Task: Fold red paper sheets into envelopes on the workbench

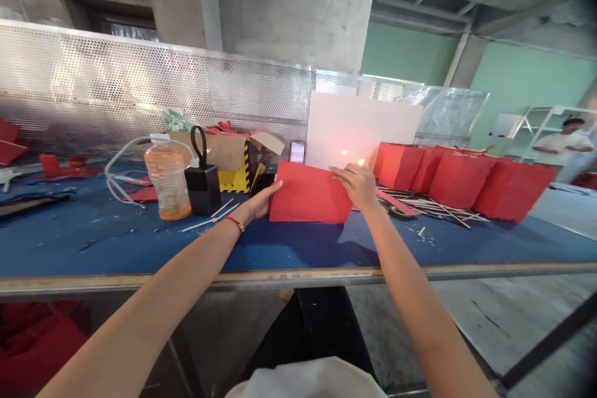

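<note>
A flat red paper piece [310,193] stands upright above the blue table, facing me. My left hand [262,200] grips its left edge, thumb on the near side and the other fingers hidden behind. My right hand [358,183] is closed at its upper right corner, with the fingertips pressed to the top edge. Whether the piece is a single sheet or folded cannot be made out. Just behind the right hand shows a small bright glow, in front of a white board [354,118].
Several red paper bags [459,177] stand at the right, beside thin sticks [448,210] and a roll of tape [401,214]. To the left are a bottle of orange drink [168,180], a black power bank [204,191] and an open cardboard box [224,158]. Another person [564,143] is far right.
</note>
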The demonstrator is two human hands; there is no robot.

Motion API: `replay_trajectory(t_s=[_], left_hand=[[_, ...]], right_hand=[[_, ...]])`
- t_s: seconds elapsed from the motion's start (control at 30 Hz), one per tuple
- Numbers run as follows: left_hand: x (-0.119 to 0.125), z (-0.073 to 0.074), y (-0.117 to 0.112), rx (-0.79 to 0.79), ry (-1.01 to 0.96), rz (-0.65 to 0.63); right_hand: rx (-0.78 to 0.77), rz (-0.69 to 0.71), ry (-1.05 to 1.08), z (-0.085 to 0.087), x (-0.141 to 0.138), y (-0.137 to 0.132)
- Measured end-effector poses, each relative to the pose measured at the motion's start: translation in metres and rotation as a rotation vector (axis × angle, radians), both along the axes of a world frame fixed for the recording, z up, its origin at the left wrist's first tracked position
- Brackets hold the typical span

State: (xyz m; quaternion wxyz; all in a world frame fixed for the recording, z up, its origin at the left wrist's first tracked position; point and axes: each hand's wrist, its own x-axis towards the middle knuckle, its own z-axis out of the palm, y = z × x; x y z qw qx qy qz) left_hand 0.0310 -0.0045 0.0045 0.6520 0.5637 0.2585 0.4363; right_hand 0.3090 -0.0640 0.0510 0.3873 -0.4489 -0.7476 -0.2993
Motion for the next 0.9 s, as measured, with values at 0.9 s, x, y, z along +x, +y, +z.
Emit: replay_trajectory(t_s=[0.9], left_hand=[[0.002, 0.0, -0.002, 0.082, 0.08, -0.019]], right_hand=[[-0.81, 0.801, 1.255, -0.052, -0.016, 0.022]])
